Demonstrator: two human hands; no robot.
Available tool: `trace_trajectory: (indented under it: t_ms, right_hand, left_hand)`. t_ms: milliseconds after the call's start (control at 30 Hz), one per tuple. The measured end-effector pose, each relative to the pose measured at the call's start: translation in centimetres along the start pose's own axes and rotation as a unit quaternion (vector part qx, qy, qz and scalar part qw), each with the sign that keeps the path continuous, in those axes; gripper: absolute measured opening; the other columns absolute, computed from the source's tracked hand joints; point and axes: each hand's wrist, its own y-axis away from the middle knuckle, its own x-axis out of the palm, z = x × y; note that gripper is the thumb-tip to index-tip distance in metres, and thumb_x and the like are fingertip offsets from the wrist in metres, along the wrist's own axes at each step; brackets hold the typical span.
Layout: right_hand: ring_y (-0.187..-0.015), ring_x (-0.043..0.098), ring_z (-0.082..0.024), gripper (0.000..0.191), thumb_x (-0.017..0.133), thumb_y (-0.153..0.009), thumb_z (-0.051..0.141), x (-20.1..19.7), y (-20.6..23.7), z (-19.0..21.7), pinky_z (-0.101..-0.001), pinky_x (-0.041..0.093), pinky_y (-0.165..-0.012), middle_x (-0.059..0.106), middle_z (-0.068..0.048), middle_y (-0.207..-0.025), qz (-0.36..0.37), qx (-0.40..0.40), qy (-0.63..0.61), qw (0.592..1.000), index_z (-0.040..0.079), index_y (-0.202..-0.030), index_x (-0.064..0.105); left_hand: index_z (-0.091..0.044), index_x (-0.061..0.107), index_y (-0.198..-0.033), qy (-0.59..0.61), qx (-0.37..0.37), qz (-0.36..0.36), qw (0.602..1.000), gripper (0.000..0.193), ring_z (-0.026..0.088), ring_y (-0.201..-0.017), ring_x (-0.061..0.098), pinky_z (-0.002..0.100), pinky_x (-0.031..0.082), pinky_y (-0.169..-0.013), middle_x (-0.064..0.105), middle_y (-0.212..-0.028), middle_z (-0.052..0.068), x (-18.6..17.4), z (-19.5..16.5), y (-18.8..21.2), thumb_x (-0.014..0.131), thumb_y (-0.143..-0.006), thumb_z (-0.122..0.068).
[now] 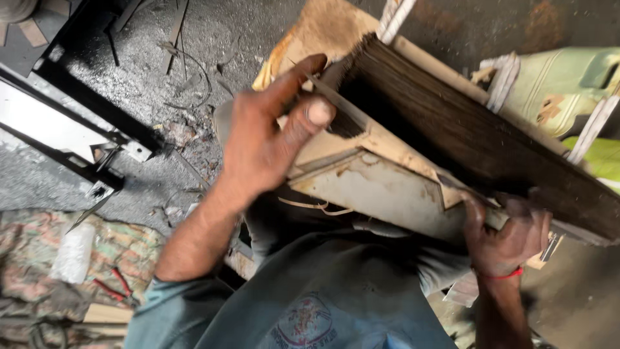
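The left hand is pinching one thin sheet between thumb and fingers at the near corner of the dark stack of sheets, while the right hand is gripping the stack's lower far edge, fingers curled beneath it.

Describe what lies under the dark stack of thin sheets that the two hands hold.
Under the dark stack lies a pale, stained board, gripped by the right hand. The left hand covers its near end; what supports the board is hidden.
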Motion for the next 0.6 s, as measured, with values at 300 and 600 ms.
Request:
trace_trajectory:
  t_ms: [300, 600]
  right_hand:
    - [-0.085, 0.059, -0.034, 0.041, 0.085, -0.105, 0.038, 4.0, 6.4, -6.9, -0.0626, 0.054, -0.117, 0.055, -0.011, -0.086, -0.081, -0.02, -0.074, 0.994, 0.002, -0.105, 0.063]
    - [-0.092, 0.06, -0.031, 0.029, 0.076, -0.111, 0.035, 0.5, 3.8, -7.2, -0.0459, 0.054, -0.106, 0.058, -0.008, -0.091, -0.031, -0.054, 0.008, 0.998, 0.008, -0.108, 0.065]
  left_hand:
    - [0.004, 0.076, -0.098, 0.049, -0.073, -0.011, 0.996, 0.073, 0.022, -0.079, 0.08, 0.037, 0.072, -0.077, 0.076, -0.086, 0.017, 0.8, -0.2, -0.9, 0.055, -0.107, -0.066]
    - [0.01, 0.067, -0.111, 0.127, -0.065, 0.009, 0.99, 0.074, 0.03, -0.091, 0.076, 0.041, 0.066, -0.085, 0.073, -0.102, 0.023, -0.2, 2.9, 0.7, 0.051, -0.111, -0.062]
